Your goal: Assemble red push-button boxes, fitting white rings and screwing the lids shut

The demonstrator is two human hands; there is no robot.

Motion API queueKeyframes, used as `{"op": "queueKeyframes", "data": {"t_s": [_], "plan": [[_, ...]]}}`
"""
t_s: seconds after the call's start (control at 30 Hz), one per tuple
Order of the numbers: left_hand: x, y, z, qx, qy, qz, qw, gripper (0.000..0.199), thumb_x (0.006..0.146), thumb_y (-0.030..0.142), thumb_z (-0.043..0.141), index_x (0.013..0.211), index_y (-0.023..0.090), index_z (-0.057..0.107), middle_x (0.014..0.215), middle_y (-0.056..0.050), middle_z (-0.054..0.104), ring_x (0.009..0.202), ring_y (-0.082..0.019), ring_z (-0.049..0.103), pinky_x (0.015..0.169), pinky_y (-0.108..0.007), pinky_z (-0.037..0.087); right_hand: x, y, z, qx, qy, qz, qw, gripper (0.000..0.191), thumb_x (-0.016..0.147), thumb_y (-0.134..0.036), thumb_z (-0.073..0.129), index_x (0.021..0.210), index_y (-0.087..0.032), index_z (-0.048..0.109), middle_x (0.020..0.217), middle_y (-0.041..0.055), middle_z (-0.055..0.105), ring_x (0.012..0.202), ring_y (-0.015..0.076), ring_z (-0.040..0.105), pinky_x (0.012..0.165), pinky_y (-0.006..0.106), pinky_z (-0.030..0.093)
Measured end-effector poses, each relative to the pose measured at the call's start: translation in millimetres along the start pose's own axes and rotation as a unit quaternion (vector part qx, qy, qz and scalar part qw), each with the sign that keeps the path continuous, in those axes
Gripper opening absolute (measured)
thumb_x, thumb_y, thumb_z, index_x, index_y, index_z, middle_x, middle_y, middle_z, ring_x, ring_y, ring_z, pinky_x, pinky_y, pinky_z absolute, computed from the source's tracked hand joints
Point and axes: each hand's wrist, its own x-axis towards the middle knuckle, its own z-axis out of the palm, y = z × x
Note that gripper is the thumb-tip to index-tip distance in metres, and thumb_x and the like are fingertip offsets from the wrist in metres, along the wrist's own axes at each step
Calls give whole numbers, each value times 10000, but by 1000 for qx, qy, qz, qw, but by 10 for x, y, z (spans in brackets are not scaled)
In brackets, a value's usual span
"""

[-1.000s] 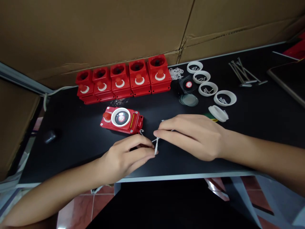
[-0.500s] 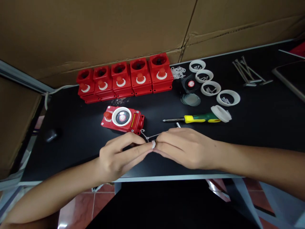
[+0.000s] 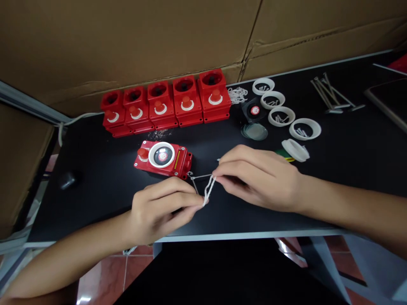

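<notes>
A looped white cord [image 3: 208,190] is stretched between my two hands in front of me. My left hand [image 3: 167,207] pinches its lower end near the table's front edge. The upper end is held in the closed fingertips of my right hand [image 3: 257,176]. Thin grey strands run from the cord to the corner of a red box [image 3: 159,159], which lies just beyond my left hand. On that box are a white ring around a dark round window, a red knob and a yellow strip.
Several red boxes [image 3: 159,108] stand in a row at the back. White cords [image 3: 238,95], clear discs [image 3: 254,131], and white rings [image 3: 305,128] around screws lie right of them. A green-yellow screwdriver [image 3: 286,156] is partly behind my right hand. Long metal pieces [image 3: 330,94] lie farther right.
My right hand has moved up and away from my left hand, opening out the white loop between them. It now covers most of the screwdriver. My left hand has barely moved.
</notes>
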Motion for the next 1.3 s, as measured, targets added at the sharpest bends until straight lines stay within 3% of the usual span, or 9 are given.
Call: {"op": "queueKeyframes", "data": {"t_s": [0.17, 0.37, 0.63, 0.8, 0.97, 1.07, 1.17, 1.3], "plan": [[15, 0, 19, -20, -10, -5, 1000, 184, 1054, 62, 757, 1158, 207, 803, 1004, -50, 820, 803, -157, 802, 762, -256, 705, -11, 43, 28, -22, -1, -20, 1000, 114, 1060, -188, 700, 1149, -157, 637, 1048, 44, 742, 908, 85, 671, 817, 235, 568], [28, -18, 39, -35, -19, 49, 998, 237, 1041, 47, 758, 1220, 197, 796, 970, -64, 829, 772, -191, 816, 688, -304, 715, -82, -8, 127, -16, -40, -42, 998, 62, 1067, -201, 686, 1087, -143, 675, 1002, 29, 734, 827, 105, 613, 766, 294, 511], [-39, -45, 56, 17, 29, 23, 999, 278, 1041, 75, 776, 1269, 229, 813, 982, -34, 821, 762, -161, 802, 691, -264, 701, -185, -258, 233, 39, -51, -35, 997, 91, 1052, -178, 676, 974, -136, 659, 867, 12, 665, 746, 98, 514, 701, 290, 429], [-87, -28, 93, 73, 4, 36, 997, 149, 1077, 104, 741, 1205, 172, 777, 1014, -62, 819, 813, -177, 800, 731, -285, 698, -144, -254, 130, 5, 0, -107, 994, 56, 997, -149, 671, 946, -136, 689, 924, 49, 732, 786, 108, 614, 683, 313, 435], [-80, -32, 111, 63, -55, 36, 996, 114, 1124, 120, 673, 1169, 143, 775, 986, -71, 797, 810, -175, 785, 751, -276, 667, -78, -204, 29, 9, -1, -134, 991, 47, 971, -152, 678, 931, -133, 694, 911, 60, 742, 753, 130, 624, 662, 340, 442], [-41, -28, 104, 22, -59, 10, 998, 94, 1105, 112, 702, 1122, 149, 786, 982, -71, 787, 807, -166, 777, 738, -256, 649, -71, -191, 30, 34, -24, -105, 994, 61, 1020, -141, 650, 991, -120, 699, 947, 57, 752, 775, 130, 649, 695, 338, 481], [-2, -23, 88, -22, -54, -23, 998, 87, 1063, 81, 747, 1087, 143, 803, 988, -72, 785, 797, -153, 768, 734, -239, 640, -79, -185, 53, 96, -69, -19, 993, 72, 1078, -169, 636, 1079, -140, 702, 1015, 27, 752, 844, 93, 673, 775, 281, 533], [16, -29, 74, -73, -42, -59, 995, 93, 1026, 98, 802, 1099, 152, 823, 1014, -63, 782, 782, -138, 760, 727, -226, 655, -84, -178, 79, 244, -66, 82, 964, 48, 1059, -161, 680, 1100, -145, 699, 1057, 30, 727, 881, 34, 669, 789, 163, 536]]}}
